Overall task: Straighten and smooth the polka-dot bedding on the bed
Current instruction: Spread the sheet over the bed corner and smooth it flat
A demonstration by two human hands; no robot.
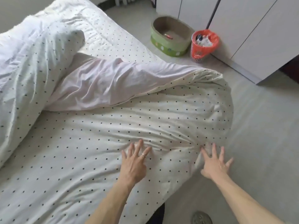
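White polka-dot bedding (pixel 90 152) covers the bed, with wrinkles bunched near its right corner. A folded-back part of the duvet shows its plain pale underside (pixel 105 84), and a rumpled dotted heap (pixel 27 65) lies along the left. My left hand (pixel 135 162), wearing a ring, lies flat on the dotted cloth with fingers spread. My right hand (pixel 214 164) is spread too, its fingertips at the bedding's right edge where the cloth drops toward the floor.
Pale floor (pixel 258 126) runs along the bed's right side. A green oval box (pixel 169 36) and an orange-lined waste bin (pixel 203 44) stand by white cabinet doors (pixel 242 29). A slipper (pixel 201 218) shows at the bottom edge.
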